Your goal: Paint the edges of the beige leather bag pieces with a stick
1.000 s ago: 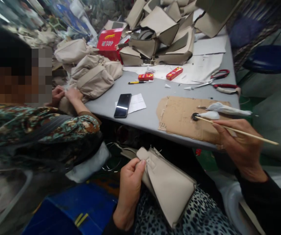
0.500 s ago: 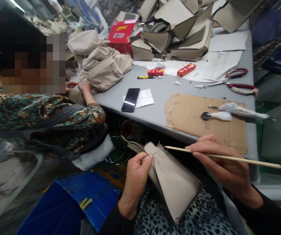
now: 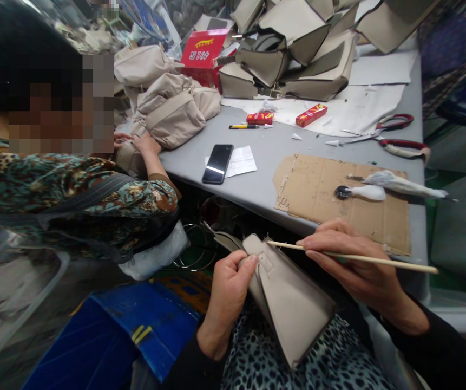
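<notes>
A beige leather bag piece rests on my lap below the table edge. My left hand is closed on its upper left corner, thumb pressed on the flap. My right hand pinches a thin wooden stick that runs from right to left. The stick's tip touches the top edge of the bag piece, just right of my left thumb.
A grey table carries a cardboard sheet with a small black pot, white wrapped tools, a phone, scissors, red boxes and piled beige bags. A person in a patterned top works at left. A blue crate stands below.
My right hand brought the stick from the pot on the cardboard down to the bag piece on my lap. The tip now touches its top edge. My left hand kept its hold.
</notes>
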`<move>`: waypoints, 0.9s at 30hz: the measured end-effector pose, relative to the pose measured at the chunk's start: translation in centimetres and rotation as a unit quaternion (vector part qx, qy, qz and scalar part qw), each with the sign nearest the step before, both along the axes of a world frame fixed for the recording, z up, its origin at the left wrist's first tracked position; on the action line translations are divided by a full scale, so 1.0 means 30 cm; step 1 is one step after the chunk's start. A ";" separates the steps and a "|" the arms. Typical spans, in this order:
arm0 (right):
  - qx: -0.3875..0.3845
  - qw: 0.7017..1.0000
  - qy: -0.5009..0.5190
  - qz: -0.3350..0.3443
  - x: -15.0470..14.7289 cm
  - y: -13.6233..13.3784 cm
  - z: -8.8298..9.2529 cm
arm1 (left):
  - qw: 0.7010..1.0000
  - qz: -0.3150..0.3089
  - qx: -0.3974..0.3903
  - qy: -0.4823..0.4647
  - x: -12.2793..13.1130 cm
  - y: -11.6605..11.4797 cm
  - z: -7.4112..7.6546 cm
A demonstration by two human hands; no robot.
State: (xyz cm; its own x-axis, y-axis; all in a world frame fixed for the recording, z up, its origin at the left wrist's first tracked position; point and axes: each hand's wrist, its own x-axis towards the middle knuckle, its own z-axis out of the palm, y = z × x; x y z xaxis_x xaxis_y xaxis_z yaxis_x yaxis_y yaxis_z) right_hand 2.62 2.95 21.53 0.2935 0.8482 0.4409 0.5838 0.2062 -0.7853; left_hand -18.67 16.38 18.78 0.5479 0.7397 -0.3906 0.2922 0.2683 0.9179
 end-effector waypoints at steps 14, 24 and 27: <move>-0.005 0.999 0.044 -0.015 0.023 -0.001 -0.007 | 1.000 -0.012 0.000 0.010 0.011 0.000 0.011; -0.024 0.992 0.122 0.001 0.045 -0.016 -0.047 | 1.000 -0.012 0.005 0.007 0.006 0.006 0.003; -0.026 0.986 0.164 -0.015 0.038 -0.018 -0.073 | 1.000 -0.014 0.002 0.009 0.006 0.005 -0.001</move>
State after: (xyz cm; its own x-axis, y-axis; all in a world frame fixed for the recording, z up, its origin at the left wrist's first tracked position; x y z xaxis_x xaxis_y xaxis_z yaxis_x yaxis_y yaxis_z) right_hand 3.75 2.42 19.33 0.4390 0.8555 0.2747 0.3027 0.1470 -0.9417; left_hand -18.49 16.54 18.74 0.5611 0.7262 -0.3971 0.3152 0.2561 0.9138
